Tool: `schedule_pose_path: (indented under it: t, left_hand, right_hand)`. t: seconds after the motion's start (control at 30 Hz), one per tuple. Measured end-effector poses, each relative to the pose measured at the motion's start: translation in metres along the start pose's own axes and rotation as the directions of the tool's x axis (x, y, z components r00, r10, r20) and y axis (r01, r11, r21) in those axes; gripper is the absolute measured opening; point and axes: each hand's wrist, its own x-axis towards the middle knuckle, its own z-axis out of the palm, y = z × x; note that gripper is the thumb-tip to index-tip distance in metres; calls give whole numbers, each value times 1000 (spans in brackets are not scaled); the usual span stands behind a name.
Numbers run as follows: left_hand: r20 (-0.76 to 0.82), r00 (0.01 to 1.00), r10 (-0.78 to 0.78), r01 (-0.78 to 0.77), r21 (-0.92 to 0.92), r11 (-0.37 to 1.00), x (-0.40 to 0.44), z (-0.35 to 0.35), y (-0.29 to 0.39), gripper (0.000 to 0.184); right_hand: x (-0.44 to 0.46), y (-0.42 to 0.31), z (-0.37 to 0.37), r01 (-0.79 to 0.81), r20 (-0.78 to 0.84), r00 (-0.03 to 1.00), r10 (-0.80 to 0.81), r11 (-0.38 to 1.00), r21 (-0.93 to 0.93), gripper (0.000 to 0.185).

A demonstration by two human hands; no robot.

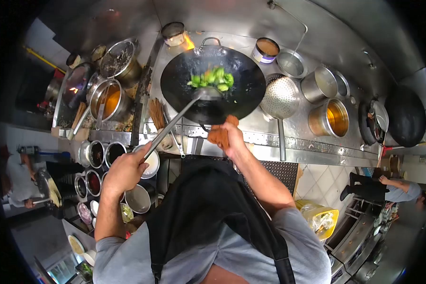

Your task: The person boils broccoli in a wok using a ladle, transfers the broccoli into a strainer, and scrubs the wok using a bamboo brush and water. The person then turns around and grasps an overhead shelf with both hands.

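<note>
"How far along does it look from where you stand?"

"Partway, I'd judge. Over on the left, the left hand (pixel 123 174) has its fingers clamped round the shaft of a long ladle (pixel 181 116). The ladle's bowl rests inside the wok (pixel 248 92), right up against the chopped greens (pixel 218 78). So they're in the pan, and none have been dished up that I can see."

"And how do they look?"

"Bright green, bunched towards the far side of the black wok, a bit blurred, with a touch of orange among them. The wok's dark inside has a wet shine. I can't tell how soft they've cooked."

"What about the right hand (pixel 235 137)?"

"Fingers closed tight on a rust-brown cloth (pixel 217 137), bunched at the wok's near rim, by the handle. Just right of the wok sits a perforated strainer (pixel 280 98), untouched."
</note>
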Motion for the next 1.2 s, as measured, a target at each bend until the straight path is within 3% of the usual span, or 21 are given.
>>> schedule_pose_path:
  t: [0.13, 0.23, 0.3, 0.33, 0.4, 0.43, 0.5, 0.53, 0.57, 0.63, 0.7, 0.77, 0.8, 0.83, 0.9, 0.93, 1.0, 1.07, 1.2]
  left_hand:
    - [-14, 998, 64, -61, 147, 987, 40, 27, 0, 61]
    - [-129, 990, 52, -35, 127, 991, 77, 79, -8, 57]
    - [-207, 978, -1, 15, 65, 998, 70, 94, -2, 57]
    - [-226, 974, 32, -29, 19, 999, 60, 93, -3, 57]
    - [-256, 961, 101, -122, -64, 991, 31, 73, -7, 59]
    - [-189, 981, 51, -63, -60, 996, 15, 52, -4, 62]
    - [-53, 999, -15, 13, -34, 999, -4, 18, -2, 61]
    - [-25, 1000, 11, -11, -13, 1000, -4, 17, -4, 61]
    - [-11, 999, 39, -39, 7, 999, 0, 13, -5, 61]
    - [-16, 997, 79, -78, 71, 994, 12, 15, -6, 60]
    - [-71, 992, 104, -93, 155, 984, 41, 48, -8, 60]
    - [-160, 984, 72, -51, 134, 990, 57, 80, -7, 60]
    - [-188, 981, 41, -27, 80, 996, 56, 90, -7, 61]
    - [-206, 978, 30, -22, 41, 999, 47, 89, -1, 64]
    - [-276, 955, 112, -124, -26, 992, 25, 77, -5, 64]
    - [-224, 971, 84, -93, -33, 995, 13, 59, -6, 63]
    - [-67, 998, -17, 14, -35, 999, -12, 23, -5, 60]
    - [-16, 1000, 22, -22, -25, 999, -20, 2, -1, 59]
    - [-53, 990, 132, -122, 153, 981, 17, 23, 2, 56]
  right_hand:
    - [61, -4, 2, 39, -18, 999, -42, 994, -102, 30]
    - [35, 28, -4, 138, 10, 990, -138, 990, 36, 33]
    - [11, 62, -45, 66, 155, 986, -66, 998, 1, 42]
    - [47, 103, -95, 117, 212, 972, -100, 991, -66, 46]
    - [32, 102, -96, 170, 175, 972, -158, 984, -59, 42]
    - [33, 100, -98, 148, 195, 970, -145, 989, -2, 43]
    - [-4, 35, -31, 61, 113, 991, -71, 994, 89, 39]
    - [1, 11, -5, 69, -28, 997, -67, 997, 38, 38]
    - [21, -5, -3, 34, -24, 999, -36, 996, -80, 36]
    - [60, -14, -1, 34, 38, 999, -31, 996, -88, 35]
    - [81, 3, -16, 78, 58, 996, -71, 989, -128, 35]
    - [29, 29, -8, 133, 8, 991, -133, 991, -10, 35]
    - [23, 57, -35, 158, 106, 983, -151, 985, -66, 35]
    - [24, 79, -63, 191, 203, 965, -164, 974, -121, 35]
    - [11, 99, -78, 147, 144, 980, -140, 988, -41, 39]
    - [9, 102, -82, 125, 112, 986, -124, 992, 4, 42]
    - [-22, 45, -29, 65, 68, 995, -67, 997, 29, 36]
    - [-5, 3, -4, -1, 30, 1000, 1, 1000, 4, 34]
    - [51, -11, -3, 29, 15, 1000, -27, 991, -131, 33]
